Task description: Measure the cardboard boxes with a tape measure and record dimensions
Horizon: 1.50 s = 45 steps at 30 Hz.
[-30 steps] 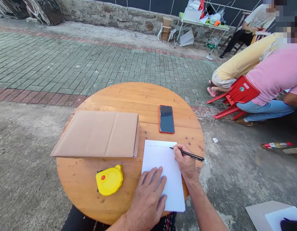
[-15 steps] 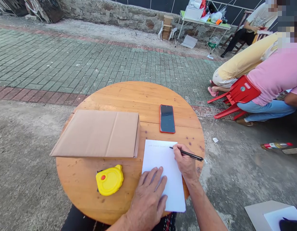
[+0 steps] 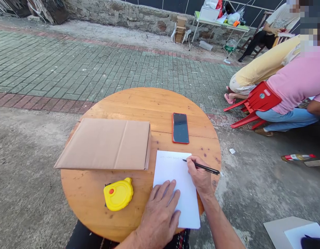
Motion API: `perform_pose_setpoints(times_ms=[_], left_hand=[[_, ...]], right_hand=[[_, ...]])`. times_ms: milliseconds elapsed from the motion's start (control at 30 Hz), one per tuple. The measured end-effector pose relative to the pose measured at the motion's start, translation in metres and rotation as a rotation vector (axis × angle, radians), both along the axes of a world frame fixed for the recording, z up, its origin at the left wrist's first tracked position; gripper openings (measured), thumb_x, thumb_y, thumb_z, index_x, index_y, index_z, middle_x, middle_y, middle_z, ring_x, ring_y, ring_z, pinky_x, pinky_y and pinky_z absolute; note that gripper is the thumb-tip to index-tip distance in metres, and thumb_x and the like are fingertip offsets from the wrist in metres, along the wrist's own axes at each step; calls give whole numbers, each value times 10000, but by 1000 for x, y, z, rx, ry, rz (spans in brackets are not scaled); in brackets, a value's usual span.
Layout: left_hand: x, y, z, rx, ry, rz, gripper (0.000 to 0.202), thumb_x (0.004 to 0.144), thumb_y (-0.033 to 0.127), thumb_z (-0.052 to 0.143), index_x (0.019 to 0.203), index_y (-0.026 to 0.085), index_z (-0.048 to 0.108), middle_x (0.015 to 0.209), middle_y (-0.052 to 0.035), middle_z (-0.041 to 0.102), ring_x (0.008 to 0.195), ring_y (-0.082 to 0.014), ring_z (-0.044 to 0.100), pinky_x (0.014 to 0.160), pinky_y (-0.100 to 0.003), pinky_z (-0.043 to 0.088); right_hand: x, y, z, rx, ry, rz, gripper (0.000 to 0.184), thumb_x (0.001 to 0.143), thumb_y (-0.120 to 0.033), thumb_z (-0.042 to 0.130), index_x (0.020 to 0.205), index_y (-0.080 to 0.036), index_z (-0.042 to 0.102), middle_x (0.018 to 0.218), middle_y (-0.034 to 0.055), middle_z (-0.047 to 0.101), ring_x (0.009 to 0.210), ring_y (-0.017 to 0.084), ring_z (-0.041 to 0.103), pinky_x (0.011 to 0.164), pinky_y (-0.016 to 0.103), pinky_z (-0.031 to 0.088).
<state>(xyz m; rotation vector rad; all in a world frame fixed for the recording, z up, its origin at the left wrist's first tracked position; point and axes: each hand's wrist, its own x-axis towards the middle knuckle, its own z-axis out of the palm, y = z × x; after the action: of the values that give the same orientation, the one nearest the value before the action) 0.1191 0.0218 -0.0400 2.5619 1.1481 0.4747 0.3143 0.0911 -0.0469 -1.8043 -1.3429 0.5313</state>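
White paper [image 3: 183, 186], left hand [image 3: 159, 212] palm-down on it, right hand [image 3: 200, 177] pinching pen [image 3: 206, 167]

At one round surface [image 3: 149, 103] we count one cardboard box [image 3: 102, 143], one phone [image 3: 180, 128], one tape measure [image 3: 118, 195], one paper [image 3: 177, 173] and one pen [image 3: 209, 169].
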Motion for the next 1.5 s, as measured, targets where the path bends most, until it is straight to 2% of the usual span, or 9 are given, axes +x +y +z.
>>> perform_pose_setpoints(times_ms=[233, 533, 1500], left_hand=[[0, 0, -1, -8, 11, 2, 408, 915, 337, 540, 1305, 221, 562, 1478, -46, 491, 1310, -276, 451, 1048, -447, 356], [0, -2, -2, -15, 9, 1, 413, 919, 347, 536, 1312, 223, 557, 1487, -41, 480, 1319, -273, 442, 1055, -440, 346], [1, -2, -1, 2, 0, 4, 407, 915, 356, 544, 1299, 221, 567, 1471, -47, 500, 1305, -273, 458, 1045, -448, 354]], right_hand=[[0, -1, 2, 13, -33, -38, 246, 886, -352, 517, 737, -191, 629, 509, -41, 526, 450, 115, 468, 458, 222, 379], [3, -3, -3, 7, 73, -96, 231, 883, -370, 530, 770, -194, 627, 526, -40, 534, 465, 122, 471, 458, 227, 387], [3, -3, 2, 38, -35, -61, 251, 891, -380, 516, 778, -191, 638, 545, -30, 565, 480, 129, 513, 491, 235, 418]])
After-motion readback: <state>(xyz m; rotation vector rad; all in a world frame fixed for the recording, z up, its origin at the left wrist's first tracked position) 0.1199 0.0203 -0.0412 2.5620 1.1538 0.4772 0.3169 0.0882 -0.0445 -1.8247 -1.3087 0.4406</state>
